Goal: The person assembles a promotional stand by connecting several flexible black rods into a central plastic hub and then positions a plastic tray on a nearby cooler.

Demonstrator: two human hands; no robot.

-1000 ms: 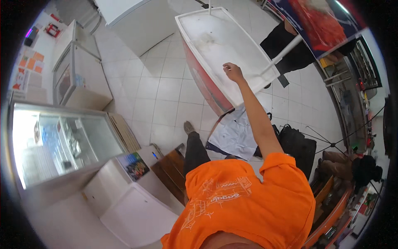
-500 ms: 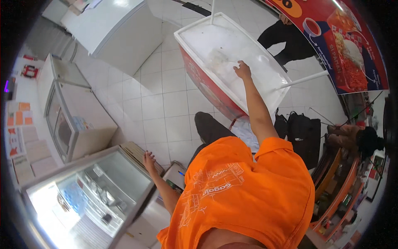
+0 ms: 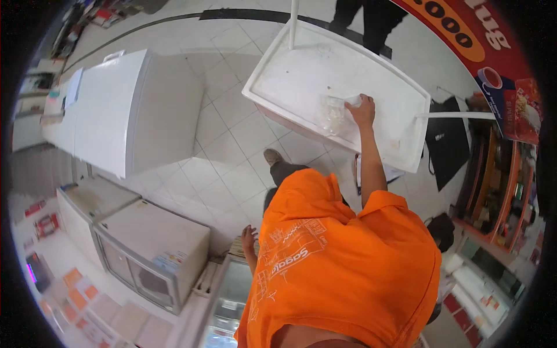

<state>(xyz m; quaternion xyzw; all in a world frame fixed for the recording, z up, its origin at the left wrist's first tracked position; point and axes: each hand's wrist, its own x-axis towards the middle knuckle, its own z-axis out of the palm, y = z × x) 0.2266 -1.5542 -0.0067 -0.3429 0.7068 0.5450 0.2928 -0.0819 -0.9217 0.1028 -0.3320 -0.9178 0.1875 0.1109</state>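
Note:
My right hand [image 3: 363, 111] is closed on one end of a clear plastic bag [image 3: 333, 116] with pale contents that I cannot make out. The bag is over the white top of a stall table [image 3: 284, 78], which has a raised rim and white posts. Whether the bag rests on the surface or hangs just above it is hard to tell. My left hand [image 3: 249, 238] hangs low at my side, its fingers loosely apart and nothing in them. It is nearest to a flat stack [image 3: 237, 249] beside a glass-topped case.
A large white chest-like appliance [image 3: 136, 110] stands at the left. Below it is a cabinet with glass doors [image 3: 148, 249]. A red printed banner [image 3: 493, 40] hangs at the upper right. Another person's dark-clothed legs [image 3: 377, 23] are beyond the table. Shelves [image 3: 487, 180] line the right.
My right hand has gone from reaching with fingers apart to gripping the bag. The view has turned and I am closer to the table; the left hand hangs nearer my body.

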